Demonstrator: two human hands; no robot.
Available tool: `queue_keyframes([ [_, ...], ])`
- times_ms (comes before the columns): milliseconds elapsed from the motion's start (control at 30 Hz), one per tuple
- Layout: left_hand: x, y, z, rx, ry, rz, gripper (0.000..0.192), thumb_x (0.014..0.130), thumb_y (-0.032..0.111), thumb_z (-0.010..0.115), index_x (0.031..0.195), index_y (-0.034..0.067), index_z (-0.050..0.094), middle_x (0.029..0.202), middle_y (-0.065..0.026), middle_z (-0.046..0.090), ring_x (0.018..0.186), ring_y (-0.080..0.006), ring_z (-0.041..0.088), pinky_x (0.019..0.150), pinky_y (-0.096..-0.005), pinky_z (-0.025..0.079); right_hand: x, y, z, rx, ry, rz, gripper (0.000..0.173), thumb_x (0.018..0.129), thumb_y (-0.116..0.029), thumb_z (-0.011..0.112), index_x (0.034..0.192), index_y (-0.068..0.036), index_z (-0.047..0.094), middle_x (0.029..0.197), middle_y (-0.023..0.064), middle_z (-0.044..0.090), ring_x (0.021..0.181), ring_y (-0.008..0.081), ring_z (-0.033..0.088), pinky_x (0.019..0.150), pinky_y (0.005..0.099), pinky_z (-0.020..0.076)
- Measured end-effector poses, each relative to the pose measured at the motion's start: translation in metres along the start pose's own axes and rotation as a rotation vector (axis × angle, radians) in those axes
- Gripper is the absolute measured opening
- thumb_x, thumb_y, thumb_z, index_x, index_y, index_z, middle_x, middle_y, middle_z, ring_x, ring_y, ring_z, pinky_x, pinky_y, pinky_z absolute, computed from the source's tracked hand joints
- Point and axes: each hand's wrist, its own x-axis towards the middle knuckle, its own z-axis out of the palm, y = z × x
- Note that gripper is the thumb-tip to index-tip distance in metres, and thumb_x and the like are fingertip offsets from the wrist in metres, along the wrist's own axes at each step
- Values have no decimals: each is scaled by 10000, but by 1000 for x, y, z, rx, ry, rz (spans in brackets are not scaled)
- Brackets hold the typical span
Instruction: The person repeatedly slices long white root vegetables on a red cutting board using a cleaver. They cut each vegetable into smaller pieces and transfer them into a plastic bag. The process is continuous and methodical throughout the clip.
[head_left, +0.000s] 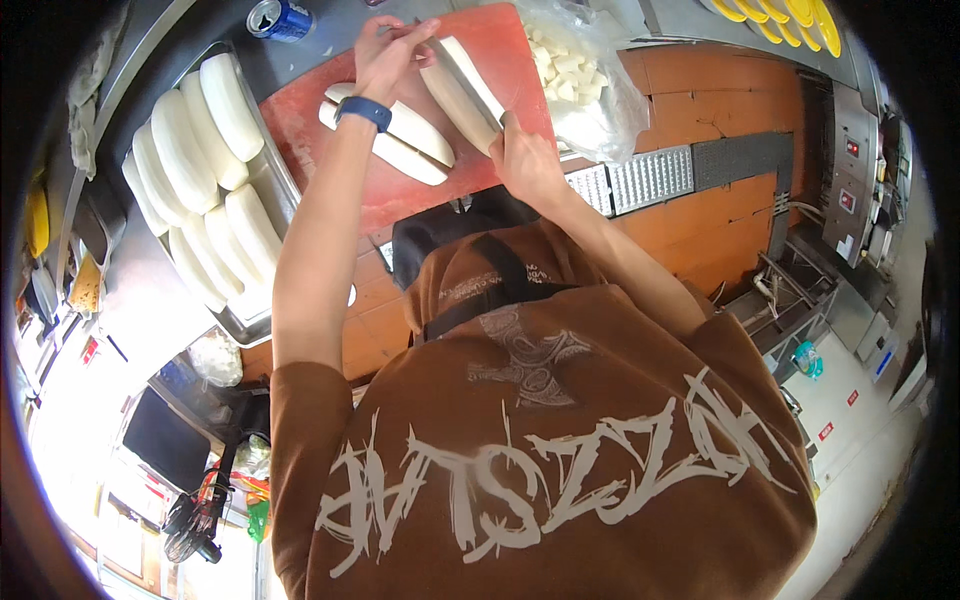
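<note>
My right hand (529, 161) grips the handle of a kitchen knife (459, 101) with a broad blade, over a red cutting board (300, 112). A long white piece of peeled vegetable, seemingly daikon radish (471, 75), lies along the blade's right side. At the blade's far end is my left hand (394, 56), with curled fingers; whether they press the blade or the vegetable cannot be told. Below that hand, a cut radish lies lengthwise in long pieces (409, 157) on the board, partly hidden by my left wrist, which wears a dark blue band.
Several whole peeled radishes (180, 150) fill a metal tray (274, 176) on the left. Diced white cubes (566, 71) sit in a clear plastic bag (622, 112) right of the board. A blue can (279, 21) stands at the back. Metal drain grates (652, 180) cross the orange floor.
</note>
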Motion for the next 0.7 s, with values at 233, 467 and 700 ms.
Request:
queue_keyframes([
  [233, 15, 3, -9, 235, -133, 38, 378, 879, 187, 867, 982, 59, 526, 886, -82, 682, 668, -160, 680, 597, -326, 604, 21, 7, 11, 34, 43, -15, 258, 982, -175, 542, 1048, 73, 529, 800, 358, 677, 802, 556, 683, 745, 646, 542],
  [467, -63, -63, -2, 1179, -432, 588, 215, 841, 270, 807, 892, 77, 728, 913, -129, 718, 981, -335, 684, 876, -438, 548, 18, -2, -9, 64, -53, -102, 300, 990, -181, 534, 1092, 100, 544, 827, 369, 674, 868, 546, 687, 789, 623, 546],
  [700, -65, -64, 4, 1152, -355, 497, 224, 845, 274, 794, 897, 64, 733, 864, -110, 695, 928, -317, 682, 829, -440, 551, -41, 28, -9, 63, -47, -49, 278, 1003, -164, 531, 1090, 98, 562, 790, 351, 667, 780, 540, 674, 745, 618, 522],
])
